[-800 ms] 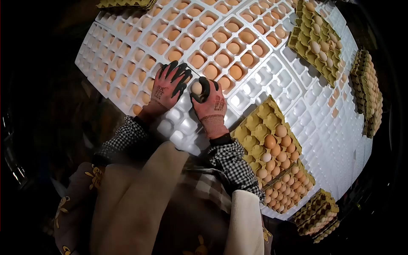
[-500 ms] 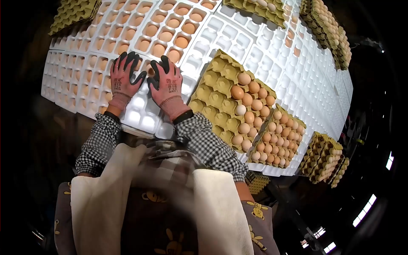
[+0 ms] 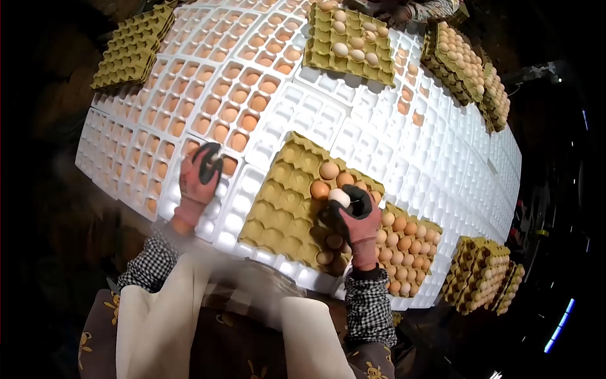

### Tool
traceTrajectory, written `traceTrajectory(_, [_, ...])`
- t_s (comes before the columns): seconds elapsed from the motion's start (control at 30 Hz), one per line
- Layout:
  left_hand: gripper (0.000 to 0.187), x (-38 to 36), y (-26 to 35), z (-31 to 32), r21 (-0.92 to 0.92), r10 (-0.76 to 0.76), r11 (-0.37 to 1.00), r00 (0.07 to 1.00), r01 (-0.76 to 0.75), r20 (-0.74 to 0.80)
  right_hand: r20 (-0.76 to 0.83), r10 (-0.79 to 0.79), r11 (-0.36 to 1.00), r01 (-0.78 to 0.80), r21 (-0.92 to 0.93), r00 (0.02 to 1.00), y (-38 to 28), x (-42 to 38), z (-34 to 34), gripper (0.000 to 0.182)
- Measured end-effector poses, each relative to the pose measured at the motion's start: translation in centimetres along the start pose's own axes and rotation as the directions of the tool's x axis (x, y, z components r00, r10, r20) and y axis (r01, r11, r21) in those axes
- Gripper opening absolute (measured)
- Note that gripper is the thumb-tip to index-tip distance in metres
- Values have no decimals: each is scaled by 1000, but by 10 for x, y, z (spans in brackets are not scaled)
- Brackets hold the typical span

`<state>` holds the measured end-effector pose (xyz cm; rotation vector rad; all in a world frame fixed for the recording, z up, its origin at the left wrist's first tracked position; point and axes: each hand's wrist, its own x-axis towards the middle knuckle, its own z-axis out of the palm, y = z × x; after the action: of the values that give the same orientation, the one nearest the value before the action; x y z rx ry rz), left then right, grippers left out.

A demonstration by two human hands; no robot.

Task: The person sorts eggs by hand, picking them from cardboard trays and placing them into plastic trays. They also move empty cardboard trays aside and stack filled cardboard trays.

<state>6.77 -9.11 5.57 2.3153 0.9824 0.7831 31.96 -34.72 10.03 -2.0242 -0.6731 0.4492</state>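
1. A pale, smooth, rounded egg (image 3: 339, 198) is clasped by the curled fingers of the pink-and-black gloved right hand (image 3: 360, 226), at the olive moulded-pulp tray (image 3: 276, 199).
2. The matching gloved left hand (image 3: 198, 178) is bent over a white, celled tray (image 3: 208, 224); whether anything is gripped cannot be told.
3. The shell is judged light, stiff, slippery and fragile; its widest part is best cradled gently.

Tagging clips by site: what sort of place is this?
Probably an egg-packing or sorting area: white moulded trays cover the work surface, many cells holding eggs; stacked yellowish egg trays stand around its edges.
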Motion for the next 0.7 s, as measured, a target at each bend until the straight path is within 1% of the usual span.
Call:
traceTrajectory(0.03, [51, -5, 27, 9, 14, 81, 997, 994, -82, 73, -20, 125, 976, -120, 183, 992, -1, 25, -1, 41])
traceTrajectory(0.07, [50, -3, 52, 20, -165, 192, 974, 955, -157, 226, -15, 209, 920, -191, 342, 978, -22, 59, -3, 42])
traceTrajectory(0.1, [47, 3, 80, 31, -263, 316, 936, 883, -232, 347, -121, 110, 944, -66, 323, 986, -8, 101, 4, 37])
traceTrajectory(0.13, [47, 3, 98, 51, -279, 450, 890, 796, -361, 405, -203, 90, 926, -7, 378, 975, 16, 148, 14, 41])
traceTrajectory(0.17, [46, 0, 118, 71, -277, 475, 879, 769, -388, 429, -231, 107, 927, -13, 375, 967, 20, 191, 17, 45])
traceTrajectory(0.2, [50, 2, 135, 83, -167, 471, 877, 735, -451, 488, -253, 112, 917, -2, 399, 961, 45, 242, 27, 48])
traceTrajectory(0.23, [50, 4, 142, 92, -160, 459, 882, 733, -443, 502, -338, 78, 956, 26, 293, 938, 29, 268, 33, 40])
traceTrajectory(0.27, [52, 4, 146, 100, 3, 391, 873, 706, -487, 591, -269, 65, 924, 44, 380, 961, 34, 293, 40, 42])
traceTrajectory(0.3, [53, 4, 146, 107, 152, 312, 832, 678, -533, 666, -154, 64, 959, -18, 283, 986, 27, 304, 38, 45])
traceTrajectory(0.33, [55, 7, 142, 107, 83, 362, 847, 684, -525, 633, -97, 89, 941, -52, 336, 991, 30, 312, 45, 47])
traceTrajectory(0.37, [55, 13, 136, 106, 73, 354, 852, 673, -518, 649, -67, 97, 912, -62, 405, 993, 38, 311, 46, 49])
traceTrajectory(0.4, [54, 24, 136, 99, -74, 356, 910, 680, -408, 641, -109, 8, 939, 30, 342, 994, 34, 291, 36, 51])
traceTrajectory(0.43, [53, 30, 134, 95, -218, 351, 936, 694, -277, 628, -139, -88, 955, 123, 270, 986, 28, 262, 22, 53])
traceTrajectory(0.47, [55, 30, 128, 95, -398, 268, 916, 806, -44, 528, 16, -24, 949, 18, 314, 1000, 15, 223, 0, 52])
traceTrajectory(0.5, [57, 33, 127, 90, -512, 76, 821, 840, 253, 537, 167, 38, 934, -94, 346, 985, 9, 180, -19, 53])
traceTrajectory(0.53, [55, 37, 119, 91, -614, 61, 715, 845, 334, 531, 325, 2, 994, -36, 100, 946, 18, 143, -29, 52])
traceTrajectory(0.57, [53, 43, 112, 94, -698, 42, 593, 850, 402, 525, 483, 4, 989, 68, -131, 876, 26, 116, -33, 52])
traceTrajectory(0.6, [49, 53, 117, 89, -618, 150, 741, 831, 264, 535, 443, -20, 907, 202, -369, 896, 27, 94, -24, 51])
traceTrajectory(0.63, [46, 60, 127, 88, -528, 256, 843, 785, 105, 565, 412, -47, 751, 304, -586, 910, 26, 71, -16, 51])
traceTrajectory(0.67, [38, 61, 134, 98, -517, 330, 856, 741, 27, 585, 438, 9, 738, 289, -610, 899, 22, 68, -19, 51])
traceTrajectory(0.7, [42, 61, 152, 102, -310, 343, 932, 724, -186, 598, 422, -51, 774, 303, -556, 905, 17, 66, -27, 46])
